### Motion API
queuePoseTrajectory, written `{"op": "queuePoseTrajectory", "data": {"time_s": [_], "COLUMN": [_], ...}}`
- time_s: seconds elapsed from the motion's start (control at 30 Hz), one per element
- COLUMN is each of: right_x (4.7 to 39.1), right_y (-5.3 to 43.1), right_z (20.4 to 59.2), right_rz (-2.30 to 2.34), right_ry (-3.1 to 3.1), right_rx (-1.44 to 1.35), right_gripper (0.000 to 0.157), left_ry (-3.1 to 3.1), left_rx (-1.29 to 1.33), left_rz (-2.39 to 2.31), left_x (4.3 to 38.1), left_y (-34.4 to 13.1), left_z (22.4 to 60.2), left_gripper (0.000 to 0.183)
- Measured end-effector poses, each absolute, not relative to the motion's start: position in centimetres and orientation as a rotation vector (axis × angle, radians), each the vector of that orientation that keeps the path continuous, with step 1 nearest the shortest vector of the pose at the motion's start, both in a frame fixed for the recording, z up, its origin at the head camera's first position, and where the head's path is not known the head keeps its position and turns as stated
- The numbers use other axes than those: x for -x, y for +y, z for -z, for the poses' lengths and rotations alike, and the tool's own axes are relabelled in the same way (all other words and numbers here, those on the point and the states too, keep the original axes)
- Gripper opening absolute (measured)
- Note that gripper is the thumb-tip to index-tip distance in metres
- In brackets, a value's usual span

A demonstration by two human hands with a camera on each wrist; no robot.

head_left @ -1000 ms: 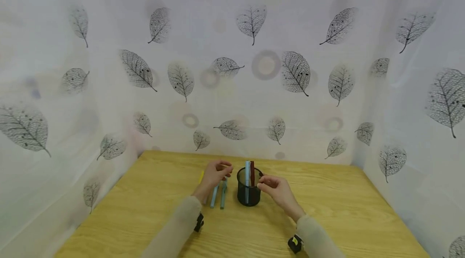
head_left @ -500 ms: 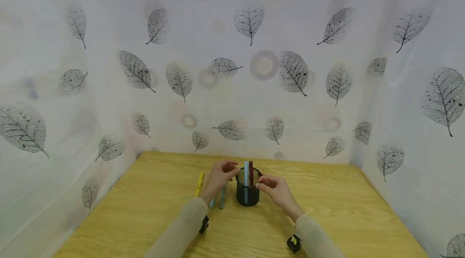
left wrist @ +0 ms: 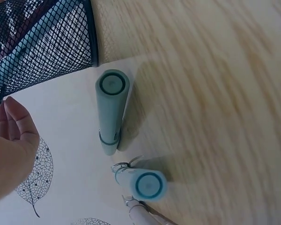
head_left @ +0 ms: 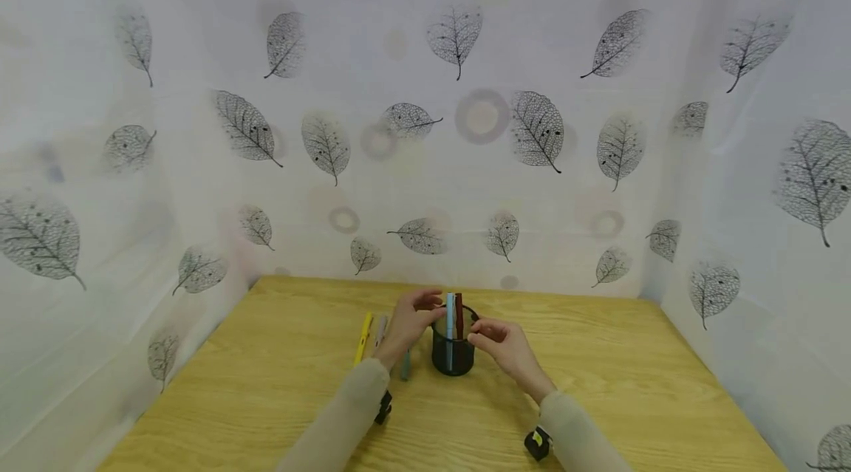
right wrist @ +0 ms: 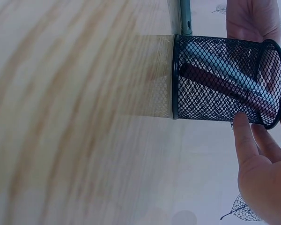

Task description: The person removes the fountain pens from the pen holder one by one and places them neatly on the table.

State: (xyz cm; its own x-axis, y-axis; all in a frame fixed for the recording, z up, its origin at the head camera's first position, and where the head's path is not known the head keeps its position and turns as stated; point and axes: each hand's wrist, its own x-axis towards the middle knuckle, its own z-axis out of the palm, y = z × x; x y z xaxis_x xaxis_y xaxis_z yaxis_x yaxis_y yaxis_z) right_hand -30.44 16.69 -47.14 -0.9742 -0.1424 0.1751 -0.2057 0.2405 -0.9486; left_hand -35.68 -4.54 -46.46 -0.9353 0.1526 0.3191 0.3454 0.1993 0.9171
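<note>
In the head view, a black mesh pen holder (head_left: pixel 453 357) stands upright with a light blue pen (head_left: pixel 450 309) and a dark red pen (head_left: pixel 459 309) inside. My right hand (head_left: pixel 508 350) pinches its rim from the right, the thumb and fingertips on the mesh in the right wrist view. At the left rim is my left hand (head_left: pixel 408 324), fingers loosely curved, with nothing seen between them. Under and beside the left forearm lie a yellow pen (head_left: pixel 363 337), a grey pen (head_left: pixel 380 329) and a green pen (left wrist: pixel 112 110). Another light blue pen (left wrist: pixel 143 183) shows only in the left wrist view.
The wooden table (head_left: pixel 618 376) carries everything. A pale leaf-printed curtain (head_left: pixel 425 162) rises behind its back edge and along both sides. Black wrist cameras hang under both sleeves.
My left hand has moved right from above the loose pens to the pen holder's left rim, uncovering the yellow and grey pens. My right hand stays at the right rim.
</note>
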Motion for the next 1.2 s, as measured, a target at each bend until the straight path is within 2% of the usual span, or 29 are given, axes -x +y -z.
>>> {"op": "queuePoseTrajectory", "data": {"time_s": [0.4,0.83,1.2], "right_x": [30.6,29.8,30.5], "right_y": [16.8,16.4,16.8], "right_z": [47.5,46.6,47.4], "right_rz": [-1.853,-1.879,-1.877], "right_ry": [-2.438,-2.428,-2.436], "right_rx": [-0.331,-0.292,-0.313], "right_gripper": [0.028,0.02,0.028], "left_ry": [-2.326,-2.359,-2.329], "left_rx": [0.5,0.478,0.474], "left_rz": [1.865,1.791,1.836], "left_x": [35.9,35.7,36.0], "left_y": [-4.1,-3.6,-3.5], "left_z": [46.3,46.0,46.1], "left_gripper": [0.04,0.036,0.035]}}
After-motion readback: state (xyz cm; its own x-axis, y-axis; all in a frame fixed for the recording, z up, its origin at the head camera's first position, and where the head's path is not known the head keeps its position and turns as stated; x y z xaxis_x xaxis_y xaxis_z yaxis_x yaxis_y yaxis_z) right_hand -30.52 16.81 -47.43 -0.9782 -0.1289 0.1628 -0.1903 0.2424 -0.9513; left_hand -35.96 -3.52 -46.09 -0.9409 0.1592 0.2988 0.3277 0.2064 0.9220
